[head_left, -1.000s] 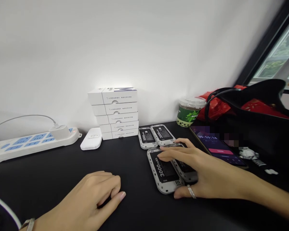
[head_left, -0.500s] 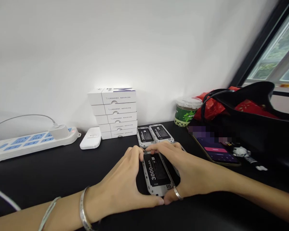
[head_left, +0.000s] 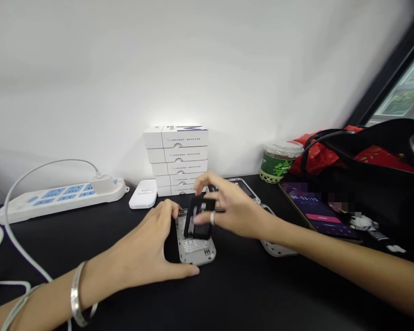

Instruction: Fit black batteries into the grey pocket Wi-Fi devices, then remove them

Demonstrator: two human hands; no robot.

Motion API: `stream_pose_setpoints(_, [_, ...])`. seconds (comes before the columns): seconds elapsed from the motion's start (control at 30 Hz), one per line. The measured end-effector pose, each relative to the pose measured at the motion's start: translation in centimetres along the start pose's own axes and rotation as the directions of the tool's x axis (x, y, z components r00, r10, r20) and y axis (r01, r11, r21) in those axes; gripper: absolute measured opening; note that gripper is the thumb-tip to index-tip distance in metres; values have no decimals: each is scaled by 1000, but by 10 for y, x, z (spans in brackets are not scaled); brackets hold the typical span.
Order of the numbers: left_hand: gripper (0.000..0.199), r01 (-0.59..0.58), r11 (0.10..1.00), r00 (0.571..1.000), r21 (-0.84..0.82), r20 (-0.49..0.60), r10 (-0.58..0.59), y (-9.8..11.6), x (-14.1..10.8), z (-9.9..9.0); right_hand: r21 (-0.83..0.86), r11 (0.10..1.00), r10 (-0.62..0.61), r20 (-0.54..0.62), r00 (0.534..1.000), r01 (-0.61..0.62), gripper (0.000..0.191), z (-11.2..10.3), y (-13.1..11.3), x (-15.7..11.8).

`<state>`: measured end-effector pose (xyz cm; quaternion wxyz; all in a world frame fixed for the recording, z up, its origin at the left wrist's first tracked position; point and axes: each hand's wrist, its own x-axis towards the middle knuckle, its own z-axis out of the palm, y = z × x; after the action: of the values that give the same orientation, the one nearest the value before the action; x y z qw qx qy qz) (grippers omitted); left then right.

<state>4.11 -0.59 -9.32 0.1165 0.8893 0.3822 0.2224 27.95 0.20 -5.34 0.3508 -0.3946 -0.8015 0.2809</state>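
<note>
A grey device housing lies on the black table with its battery bay uncovered, showing a white printed label inside. My left hand spans its left side, curled fingers at the top corner and the thumb stretched along the bottom edge. Pinched in my right hand is a black battery, tilted above the bay and blurred by motion. Its lower end is close to the housing; whether they touch I cannot tell. Behind my right hand and forearm, other device housings are partly hidden.
Stacked white boxes stand against the wall beside thin white covers. A white power strip with cables is at left. To the right are a lidded drink cup, a phone, a small figure charm and a black bag.
The battery that lay in the housing is now lifted out in my right hand. The housing has shifted left, away from the others, with my left hand still beside it. The view has turned slightly left.
</note>
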Motion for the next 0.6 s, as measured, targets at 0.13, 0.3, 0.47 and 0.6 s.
stream_pose_setpoints(0.13, [73,17,987,1000,162,7,-18,-23,7,-15,-72,996,62,6,998,-62,24,-12,21,28])
stream_pose_setpoints(0.3, [79,5,980,989,198,142,-34,-25,15,-25,-178,983,85,179,980,-53,32,-14,28,35])
stream_pose_setpoints(0.47, [72,60,982,968,178,230,-101,-28,15,-27,-295,955,45,250,967,32,66,-8,24,20])
stream_pose_setpoints(0.6, [78,101,985,969,140,208,-129,-39,14,-31,-340,932,-20,290,957,123,75,-3,29,14])
